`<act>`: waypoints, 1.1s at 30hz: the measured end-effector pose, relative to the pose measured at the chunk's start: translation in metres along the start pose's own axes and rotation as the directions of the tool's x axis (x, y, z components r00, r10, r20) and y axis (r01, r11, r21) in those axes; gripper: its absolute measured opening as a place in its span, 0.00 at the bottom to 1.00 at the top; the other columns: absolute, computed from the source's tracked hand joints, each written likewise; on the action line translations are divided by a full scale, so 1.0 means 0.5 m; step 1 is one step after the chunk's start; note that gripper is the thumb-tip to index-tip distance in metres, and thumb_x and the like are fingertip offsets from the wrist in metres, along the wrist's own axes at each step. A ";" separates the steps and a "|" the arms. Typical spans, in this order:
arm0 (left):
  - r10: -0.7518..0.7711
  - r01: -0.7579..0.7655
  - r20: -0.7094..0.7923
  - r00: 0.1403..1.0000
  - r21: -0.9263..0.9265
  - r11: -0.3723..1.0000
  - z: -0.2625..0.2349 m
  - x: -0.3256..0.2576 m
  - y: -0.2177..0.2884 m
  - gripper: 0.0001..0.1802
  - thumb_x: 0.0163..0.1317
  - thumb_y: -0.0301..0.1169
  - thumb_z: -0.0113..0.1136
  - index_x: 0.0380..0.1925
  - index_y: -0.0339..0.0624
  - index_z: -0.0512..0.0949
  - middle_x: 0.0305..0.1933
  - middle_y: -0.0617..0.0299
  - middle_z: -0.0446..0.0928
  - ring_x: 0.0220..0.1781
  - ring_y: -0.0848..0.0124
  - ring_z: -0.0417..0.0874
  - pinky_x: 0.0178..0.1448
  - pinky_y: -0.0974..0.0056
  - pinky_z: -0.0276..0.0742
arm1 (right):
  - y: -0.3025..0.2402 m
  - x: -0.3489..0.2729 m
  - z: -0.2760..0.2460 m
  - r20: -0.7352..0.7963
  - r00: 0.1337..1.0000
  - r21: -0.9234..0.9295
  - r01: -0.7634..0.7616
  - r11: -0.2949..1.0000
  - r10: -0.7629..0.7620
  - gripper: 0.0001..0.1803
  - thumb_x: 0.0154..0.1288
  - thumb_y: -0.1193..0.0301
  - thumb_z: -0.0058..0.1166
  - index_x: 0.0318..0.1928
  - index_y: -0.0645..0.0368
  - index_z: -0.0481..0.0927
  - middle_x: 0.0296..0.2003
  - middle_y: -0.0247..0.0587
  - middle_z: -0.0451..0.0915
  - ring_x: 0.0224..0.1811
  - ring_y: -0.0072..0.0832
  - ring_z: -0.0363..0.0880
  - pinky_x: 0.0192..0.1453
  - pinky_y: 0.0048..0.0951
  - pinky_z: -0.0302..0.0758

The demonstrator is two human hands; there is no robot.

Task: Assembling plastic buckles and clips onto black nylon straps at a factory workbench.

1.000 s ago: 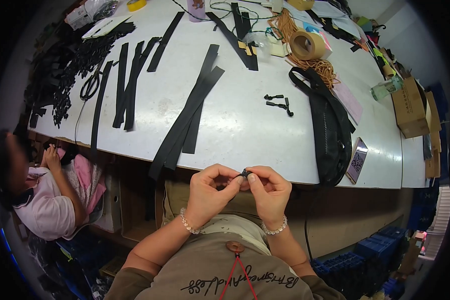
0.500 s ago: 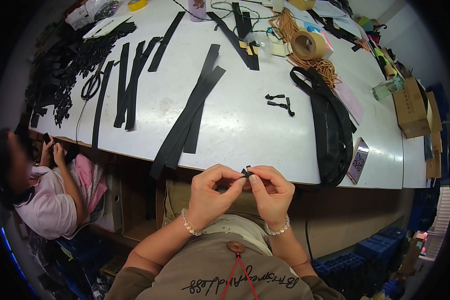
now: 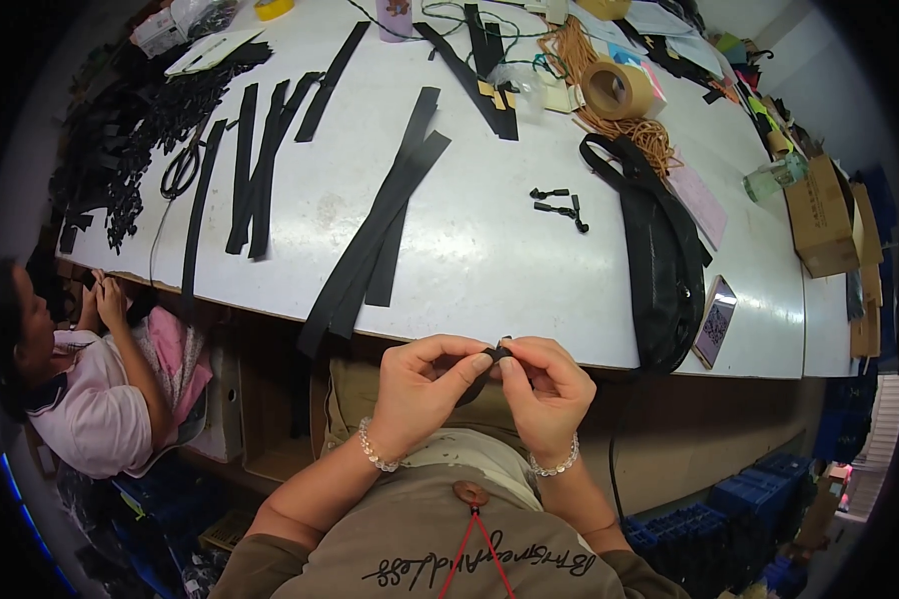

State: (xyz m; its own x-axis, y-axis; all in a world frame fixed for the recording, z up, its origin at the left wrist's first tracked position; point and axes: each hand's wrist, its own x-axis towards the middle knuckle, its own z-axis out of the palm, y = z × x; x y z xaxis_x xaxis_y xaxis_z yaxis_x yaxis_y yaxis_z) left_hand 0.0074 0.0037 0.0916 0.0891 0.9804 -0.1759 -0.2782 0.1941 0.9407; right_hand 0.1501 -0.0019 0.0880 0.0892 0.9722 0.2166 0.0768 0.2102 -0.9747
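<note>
Pinching one black piece (image 3: 499, 352): left hand (image 3: 425, 384), right hand (image 3: 551, 391), both nearly closed. On table (image 3: 509, 260): one bag (image 3: 661, 280), one phone (image 3: 715, 321).

Holding a strip (image 3: 499, 352) between left hand (image 3: 422, 379) and right hand (image 3: 549, 394), just before the near edge of a table (image 3: 509, 260). Facing crossed straps (image 3: 382, 225) ahead-left, overhanging that edge. Finding more straps (image 3: 242, 170) left of these, then scissors (image 3: 180, 175), then a heap of pieces (image 3: 180, 100). Seeing fasteners (image 3: 557, 209) ahead-right, left of a bag (image 3: 659, 260); a phone (image 3: 715, 321) right of the bag; cord (image 3: 641, 143) behind it, beside a tape roll (image 3: 637, 92). Sharing the table's left side with a co-worker (image 3: 100, 424).
</note>
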 end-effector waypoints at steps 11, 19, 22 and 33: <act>0.215 -0.222 0.057 0.975 0.192 0.956 0.001 -0.006 0.000 0.03 0.56 0.18 0.61 0.31 0.33 0.79 0.31 0.61 0.80 0.32 0.80 0.81 0.34 0.76 0.77 | 0.000 -0.018 0.012 -0.081 0.994 0.142 -0.060 0.988 0.072 0.09 0.56 0.88 0.53 0.39 0.70 0.79 0.37 0.44 0.78 0.36 0.22 0.77 0.40 0.19 0.75; 0.193 -0.193 0.015 0.981 -0.020 0.981 0.018 -0.016 -0.005 0.03 0.58 0.18 0.60 0.33 0.33 0.77 0.31 0.65 0.77 0.29 0.83 0.75 0.30 0.77 0.71 | -0.009 -0.004 0.006 -0.055 0.997 0.064 0.061 0.996 -0.058 0.10 0.51 0.88 0.55 0.35 0.69 0.78 0.35 0.44 0.79 0.36 0.26 0.78 0.40 0.22 0.75; 0.164 -0.164 -0.005 0.986 -0.057 0.985 0.022 -0.021 -0.004 0.04 0.58 0.18 0.60 0.33 0.33 0.77 0.31 0.66 0.77 0.29 0.83 0.75 0.31 0.77 0.71 | -0.013 0.001 0.000 -0.037 0.986 -0.032 0.160 0.987 -0.162 0.10 0.49 0.87 0.56 0.34 0.68 0.78 0.33 0.44 0.80 0.34 0.27 0.78 0.39 0.23 0.76; -0.298 0.331 0.144 0.944 -0.427 0.841 -0.008 0.007 -0.051 0.07 0.63 0.26 0.58 0.39 0.36 0.77 0.34 0.67 0.79 0.34 0.83 0.77 0.37 0.78 0.74 | 0.014 0.008 -0.020 0.137 0.991 -0.097 0.019 0.995 -0.005 0.10 0.63 0.82 0.47 0.43 0.69 0.78 0.38 0.44 0.78 0.38 0.24 0.76 0.43 0.21 0.72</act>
State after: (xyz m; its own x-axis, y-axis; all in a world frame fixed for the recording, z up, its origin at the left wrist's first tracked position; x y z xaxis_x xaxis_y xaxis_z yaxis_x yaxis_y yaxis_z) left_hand 0.0109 0.0022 0.0660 0.3049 0.8623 -0.4044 -0.6133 0.5026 0.6093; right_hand 0.1608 0.0023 0.0826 -0.0478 0.9761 0.2120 0.1748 0.2171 -0.9604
